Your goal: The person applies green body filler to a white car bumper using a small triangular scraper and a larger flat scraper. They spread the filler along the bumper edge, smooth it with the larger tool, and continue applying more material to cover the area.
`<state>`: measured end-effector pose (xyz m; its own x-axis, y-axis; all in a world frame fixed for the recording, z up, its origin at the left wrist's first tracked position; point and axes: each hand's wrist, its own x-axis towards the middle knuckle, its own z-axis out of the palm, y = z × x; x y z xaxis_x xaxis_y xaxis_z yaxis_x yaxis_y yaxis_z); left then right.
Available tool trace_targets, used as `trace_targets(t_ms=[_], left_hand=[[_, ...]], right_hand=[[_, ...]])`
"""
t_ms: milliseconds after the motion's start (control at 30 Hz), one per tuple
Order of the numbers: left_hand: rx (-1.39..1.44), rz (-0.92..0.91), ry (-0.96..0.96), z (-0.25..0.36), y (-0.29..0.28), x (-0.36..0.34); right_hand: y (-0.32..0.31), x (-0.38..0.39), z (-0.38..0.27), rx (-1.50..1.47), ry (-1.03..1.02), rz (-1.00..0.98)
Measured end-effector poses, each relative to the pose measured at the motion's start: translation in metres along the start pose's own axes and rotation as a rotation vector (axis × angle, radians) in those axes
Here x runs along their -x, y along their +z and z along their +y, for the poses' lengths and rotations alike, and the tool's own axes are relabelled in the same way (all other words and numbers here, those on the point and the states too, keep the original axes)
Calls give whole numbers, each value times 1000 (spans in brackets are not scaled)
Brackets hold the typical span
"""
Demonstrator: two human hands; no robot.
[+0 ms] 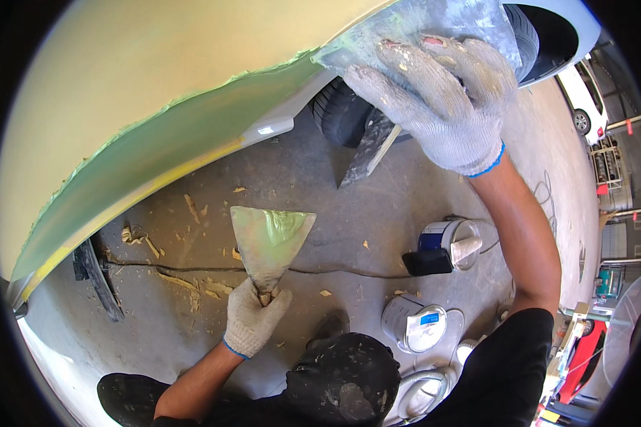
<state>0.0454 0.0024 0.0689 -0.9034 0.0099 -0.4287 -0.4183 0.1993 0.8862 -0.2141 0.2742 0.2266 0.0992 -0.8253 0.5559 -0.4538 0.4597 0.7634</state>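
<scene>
My left hand (255, 317), in a pale knit glove, grips the handle of a wide putty knife (260, 256). A wet smear of light green filler sits across the end of its blade. At the upper right my gloved right hand (449, 107) holds a broad, flat grey spreader (413, 27), its fingers laid over the face. The spreader lies against the edge of the car body panel (164, 64), which is coated pale yellow. Along the panel's lower curve runs a ragged ridge of green filler (149, 121), with a smoother green band (192, 146) below.
Beneath the car body are a tyre (340, 114) and a propped board (369, 151). A cable (342, 271) crosses the floor among dried filler scraps (189, 288). To the right stand tins (404, 318), one (434, 235) beside a black phone-like slab (427, 262). A white car (582, 99) is farther off.
</scene>
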Motion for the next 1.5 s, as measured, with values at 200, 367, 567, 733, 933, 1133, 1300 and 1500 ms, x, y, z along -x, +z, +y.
trace_targets(t_ms=[200, 367, 567, 733, 933, 1133, 1300, 1500], left_hand=[[-5, -13, -24, -1, 2, 2], [-58, -22, -12, -7, 2, 2], [3, -43, -31, -7, 7, 2], [-19, -15, -36, 0, 3, 3], [104, -88, 37, 31, -3, -13], [13, -49, 132, 44, -9, -34], [155, 37, 138, 48, -10, -25], [147, 31, 68, 46, -9, -21]], right_hand=[[3, 1, 11, 8, -67, 53], [-16, -3, 0, -32, 2, -46], [-15, 2, 3, 21, 14, -229], [-17, 6, 7, -11, -18, -97], [-95, -10, -51, -646, 554, -315], [-120, -27, -89, -1379, 1019, -487], [-97, -7, -87, -769, 666, -501], [-56, -21, -45, -285, 203, -73]])
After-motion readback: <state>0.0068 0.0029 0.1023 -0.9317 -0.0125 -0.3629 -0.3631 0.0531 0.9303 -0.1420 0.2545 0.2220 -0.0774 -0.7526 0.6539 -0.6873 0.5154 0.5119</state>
